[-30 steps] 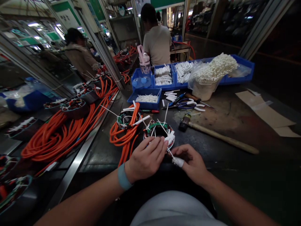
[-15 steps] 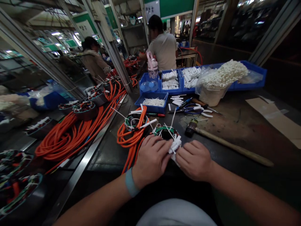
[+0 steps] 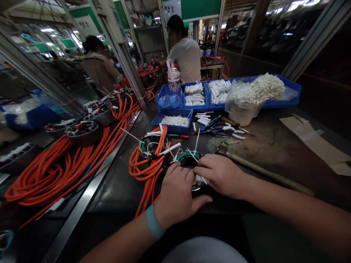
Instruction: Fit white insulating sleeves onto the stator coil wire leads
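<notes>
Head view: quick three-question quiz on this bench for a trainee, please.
1. True or false: the left hand and right hand both touch the coil ring.
2. What lies on the bench just right of the ring? A) hammer B) drill C) tape roll
3. Fill in: the cables left of the ring are ____.
Key: 1 true; 2 A; 3 orange.

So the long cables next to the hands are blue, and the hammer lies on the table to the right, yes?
No. The head view shows the long cables next to the left hand are orange, not blue. The hammer does lie on the table to the right.
</notes>
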### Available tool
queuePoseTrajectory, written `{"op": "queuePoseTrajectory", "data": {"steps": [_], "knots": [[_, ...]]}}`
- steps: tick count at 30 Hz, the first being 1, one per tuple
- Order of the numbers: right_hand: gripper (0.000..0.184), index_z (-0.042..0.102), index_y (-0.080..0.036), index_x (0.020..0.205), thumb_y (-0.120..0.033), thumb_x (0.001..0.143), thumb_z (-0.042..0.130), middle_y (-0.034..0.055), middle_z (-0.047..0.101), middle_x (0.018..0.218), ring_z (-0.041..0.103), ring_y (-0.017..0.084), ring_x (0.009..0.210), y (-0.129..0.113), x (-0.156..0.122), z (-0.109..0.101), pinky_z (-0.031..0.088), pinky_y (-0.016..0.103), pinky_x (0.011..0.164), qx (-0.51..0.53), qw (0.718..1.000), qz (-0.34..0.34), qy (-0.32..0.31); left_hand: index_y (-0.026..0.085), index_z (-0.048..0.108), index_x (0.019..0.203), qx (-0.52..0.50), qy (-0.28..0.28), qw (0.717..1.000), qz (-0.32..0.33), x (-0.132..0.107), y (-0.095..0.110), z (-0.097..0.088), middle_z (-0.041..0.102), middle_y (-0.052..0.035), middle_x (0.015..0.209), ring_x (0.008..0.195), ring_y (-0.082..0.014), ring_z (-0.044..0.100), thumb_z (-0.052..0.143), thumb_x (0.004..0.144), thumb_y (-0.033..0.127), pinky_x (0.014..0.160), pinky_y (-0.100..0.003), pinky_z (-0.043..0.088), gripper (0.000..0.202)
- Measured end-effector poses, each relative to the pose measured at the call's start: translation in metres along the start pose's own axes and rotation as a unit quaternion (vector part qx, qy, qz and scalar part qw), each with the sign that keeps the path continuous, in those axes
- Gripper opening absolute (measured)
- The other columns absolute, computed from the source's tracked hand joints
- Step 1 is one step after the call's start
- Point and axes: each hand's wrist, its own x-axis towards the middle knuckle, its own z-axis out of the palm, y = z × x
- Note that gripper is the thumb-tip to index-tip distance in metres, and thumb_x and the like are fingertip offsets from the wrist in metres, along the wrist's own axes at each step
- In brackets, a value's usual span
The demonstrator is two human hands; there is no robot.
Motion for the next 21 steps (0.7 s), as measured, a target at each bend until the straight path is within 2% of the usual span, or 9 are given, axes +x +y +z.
{"op": "queuePoseTrajectory", "data": {"steps": [2,5,7,11,14,15,17,19,21], "knots": [[0.025,0.057,-0.016,0.069,-0.016,0.088,0.041,0.0049,0.051,0.069,0.038,0.017,0.069,-0.001,0.003,0.006,0.022,0.032,0.061,-0.070,0.997,-0.011,0.034,0.016,0.057,0.079,0.006,0.022,1.000,-0.005,-0.001,0.001,0.005,0.061,-0.0048,0.074,0.075,-0.0227,0.056,0.063,0.075,0.049,0.085,-0.044,0.041,0.033],[0.022,0.053,-0.017,0.060,-0.013,0.081,0.045,0.0042,0.049,0.063,0.035,0.017,0.067,0.003,0.014,0.013,0.020,0.033,0.061,-0.083,0.995,0.001,0.048,0.016,0.056,0.072,-0.003,0.033,0.999,0.021,-0.002,-0.003,0.010,0.059,-0.0035,0.066,0.068,-0.0207,0.055,0.062,0.078,0.042,0.076,-0.040,0.041,0.027],[0.018,0.053,-0.017,0.060,-0.013,0.077,0.049,0.0041,0.050,0.063,0.036,0.017,0.067,0.006,0.023,0.015,0.021,0.032,0.061,-0.066,0.998,0.021,0.010,0.016,0.056,0.073,-0.014,0.032,0.998,0.043,-0.001,-0.007,0.012,0.060,-0.0038,0.067,0.067,-0.0206,0.055,0.061,0.079,0.043,0.073,-0.039,0.040,0.028],[0.013,0.058,-0.015,0.062,-0.013,0.073,0.053,0.0050,0.056,0.067,0.042,0.016,0.070,0.009,0.038,0.015,0.023,0.031,0.061,-0.021,0.992,0.062,-0.107,0.015,0.057,0.074,-0.024,0.020,0.996,0.082,0.004,-0.020,0.011,0.061,-0.0049,0.069,0.068,-0.0201,0.056,0.061,0.079,0.044,0.072,-0.037,0.041,0.030],[0.017,0.059,-0.015,0.061,-0.015,0.077,0.052,0.0043,0.058,0.066,0.044,0.015,0.066,0.010,0.034,0.014,0.028,0.030,0.063,0.028,0.989,0.077,-0.125,0.016,0.057,0.072,-0.038,-0.037,0.990,0.128,0.005,-0.027,0.003,0.061,-0.0047,0.069,0.069,-0.0193,0.056,0.061,0.078,0.046,0.075,-0.037,0.042,0.032],[0.021,0.060,-0.015,0.063,-0.017,0.081,0.049,0.0040,0.058,0.067,0.046,0.015,0.066,0.011,0.028,0.014,0.031,0.029,0.064,0.069,0.988,0.087,-0.106,0.016,0.058,0.074,-0.043,-0.059,0.988,0.137,0.005,-0.027,-0.001,0.062,-0.0043,0.071,0.071,-0.0192,0.056,0.062,0.078,0.046,0.078,-0.038,0.042,0.031],[0.025,0.063,-0.015,0.075,-0.023,0.088,0.043,0.0042,0.061,0.075,0.052,0.014,0.071,0.015,0.011,0.012,0.038,0.028,0.068,0.183,0.974,0.129,-0.024,0.017,0.060,0.088,-0.046,-0.075,0.989,0.116,0.000,-0.023,-0.009,0.065,-0.0046,0.083,0.082,-0.0209,0.057,0.063,0.078,0.044,0.088,-0.042,0.040,0.029],[0.025,0.064,-0.018,0.095,-0.027,0.092,0.041,0.0052,0.062,0.090,0.056,0.015,0.083,0.021,-0.011,0.011,0.043,0.028,0.075,0.277,0.939,0.189,0.081,0.018,0.057,0.108,-0.042,-0.049,0.996,0.061,-0.005,-0.016,-0.015,0.065,-0.0061,0.104,0.102,-0.0251,0.053,0.065,0.077,0.041,0.099,-0.046,0.034,0.040],[0.024,0.060,-0.021,0.107,-0.028,0.091,0.043,0.0058,0.060,0.101,0.056,0.017,0.094,0.025,-0.030,0.011,0.044,0.030,0.083,0.289,0.917,0.232,0.144,0.018,0.048,0.124,-0.040,0.007,0.999,0.006,-0.008,-0.009,-0.017,0.058,-0.0078,0.121,0.117,-0.0274,0.044,0.062,0.080,0.036,0.103,-0.047,0.031,0.049]]}}
